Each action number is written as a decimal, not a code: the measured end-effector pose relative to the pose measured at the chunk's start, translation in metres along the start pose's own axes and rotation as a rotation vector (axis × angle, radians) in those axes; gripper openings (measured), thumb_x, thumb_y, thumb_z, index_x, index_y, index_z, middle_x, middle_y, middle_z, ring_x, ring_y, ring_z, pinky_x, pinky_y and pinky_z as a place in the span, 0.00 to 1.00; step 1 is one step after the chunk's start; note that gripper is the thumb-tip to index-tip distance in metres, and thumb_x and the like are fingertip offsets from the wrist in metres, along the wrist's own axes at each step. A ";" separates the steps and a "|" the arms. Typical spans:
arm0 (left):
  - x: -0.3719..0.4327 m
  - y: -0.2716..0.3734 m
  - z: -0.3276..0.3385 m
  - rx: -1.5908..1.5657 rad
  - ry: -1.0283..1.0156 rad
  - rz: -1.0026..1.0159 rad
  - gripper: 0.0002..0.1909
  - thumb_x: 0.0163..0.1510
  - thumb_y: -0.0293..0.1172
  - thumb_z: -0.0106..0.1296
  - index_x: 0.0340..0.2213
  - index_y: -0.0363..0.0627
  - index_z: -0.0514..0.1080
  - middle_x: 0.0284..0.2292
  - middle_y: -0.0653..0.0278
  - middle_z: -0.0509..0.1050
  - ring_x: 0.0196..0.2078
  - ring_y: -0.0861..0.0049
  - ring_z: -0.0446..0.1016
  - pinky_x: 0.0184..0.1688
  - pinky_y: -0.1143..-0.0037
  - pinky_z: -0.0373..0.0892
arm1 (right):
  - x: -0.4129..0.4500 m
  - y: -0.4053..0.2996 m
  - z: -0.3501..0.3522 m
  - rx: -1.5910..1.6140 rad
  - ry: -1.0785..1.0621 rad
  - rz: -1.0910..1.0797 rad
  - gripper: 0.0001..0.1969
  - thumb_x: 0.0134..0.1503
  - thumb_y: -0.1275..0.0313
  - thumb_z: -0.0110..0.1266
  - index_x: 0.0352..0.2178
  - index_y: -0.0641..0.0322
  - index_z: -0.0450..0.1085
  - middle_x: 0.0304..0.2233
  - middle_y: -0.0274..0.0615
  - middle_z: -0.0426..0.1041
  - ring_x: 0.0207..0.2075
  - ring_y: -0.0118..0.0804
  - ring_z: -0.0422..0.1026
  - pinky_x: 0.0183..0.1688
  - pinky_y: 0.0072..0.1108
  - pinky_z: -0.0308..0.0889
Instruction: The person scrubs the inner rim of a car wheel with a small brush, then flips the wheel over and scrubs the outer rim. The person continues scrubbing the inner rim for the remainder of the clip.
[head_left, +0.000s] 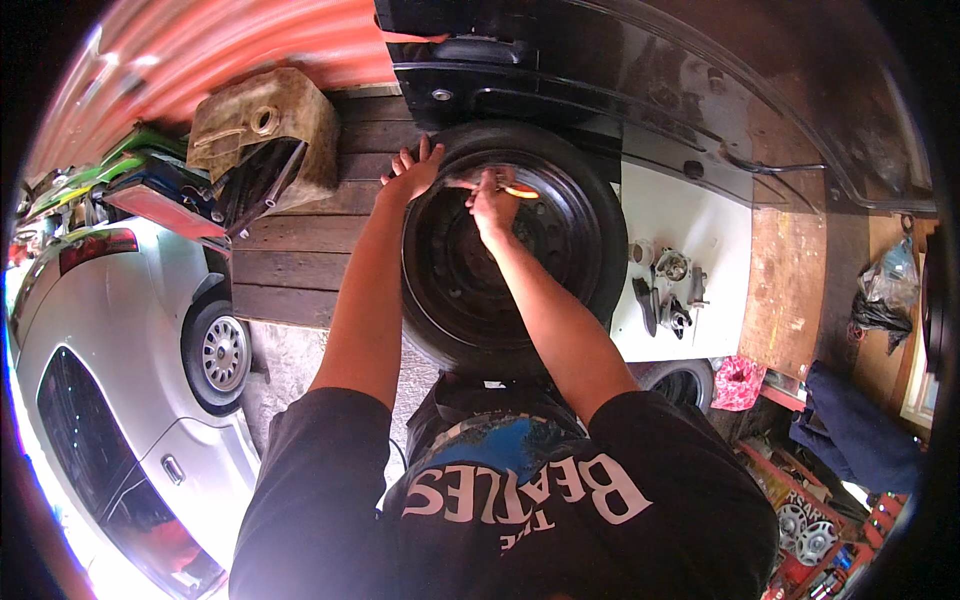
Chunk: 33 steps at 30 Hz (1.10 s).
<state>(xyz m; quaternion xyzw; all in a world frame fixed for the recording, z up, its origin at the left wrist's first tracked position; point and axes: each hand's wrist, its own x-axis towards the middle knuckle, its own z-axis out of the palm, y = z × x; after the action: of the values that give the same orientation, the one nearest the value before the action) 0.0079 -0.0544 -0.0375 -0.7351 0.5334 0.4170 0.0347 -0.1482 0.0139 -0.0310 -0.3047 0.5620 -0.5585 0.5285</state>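
Observation:
A black steel wheel with its tyre (592, 315) lies in front of me, its rim facing up. Over the upper part of the rim, my right hand (493, 204) is closed around a small hand tool (523, 193). An orange and yellow end sticks out to the right of the fist; blur and the fingers hide what kind of tool it is. My left hand (414, 171) is at the tyre's upper left edge with its fingers spread and nothing held. Whether it presses on the rubber cannot be told.
A dark plank bench (292, 234) and a stained plastic tank (315, 112) are on the left, beyond a silver car (127, 300). Metal parts (673, 266) and a black-handled brush (643, 304) lie on a white surface (705, 217) at right. A black vehicle panel (600, 82) spans the top.

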 end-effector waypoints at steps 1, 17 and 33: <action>-0.003 0.005 0.000 -0.021 0.023 0.007 0.43 0.55 0.75 0.17 0.67 0.77 0.31 0.70 0.56 0.31 0.72 0.54 0.31 0.65 0.41 0.31 | 0.008 0.000 -0.002 0.020 0.088 -0.043 0.08 0.65 0.67 0.48 0.38 0.58 0.61 0.19 0.36 0.67 0.13 0.26 0.66 0.14 0.19 0.62; 0.001 -0.002 0.000 -0.080 0.020 0.023 0.48 0.50 0.81 0.16 0.67 0.77 0.31 0.69 0.52 0.31 0.71 0.51 0.30 0.64 0.40 0.30 | -0.022 -0.007 -0.023 -0.452 0.019 -0.503 0.07 0.63 0.67 0.50 0.38 0.58 0.65 0.30 0.45 0.76 0.27 0.43 0.75 0.30 0.31 0.69; 0.000 -0.004 0.001 -0.077 0.019 0.014 0.50 0.47 0.84 0.16 0.67 0.80 0.32 0.69 0.52 0.32 0.71 0.50 0.30 0.64 0.40 0.32 | -0.005 -0.002 -0.014 -0.017 0.053 -0.091 0.08 0.65 0.65 0.49 0.37 0.57 0.61 0.24 0.37 0.70 0.21 0.34 0.69 0.23 0.29 0.64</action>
<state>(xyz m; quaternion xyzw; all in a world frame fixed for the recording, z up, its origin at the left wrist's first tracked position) 0.0110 -0.0523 -0.0400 -0.7360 0.5224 0.4305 -0.0017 -0.1605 0.0219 -0.0300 -0.3199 0.5661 -0.5849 0.4849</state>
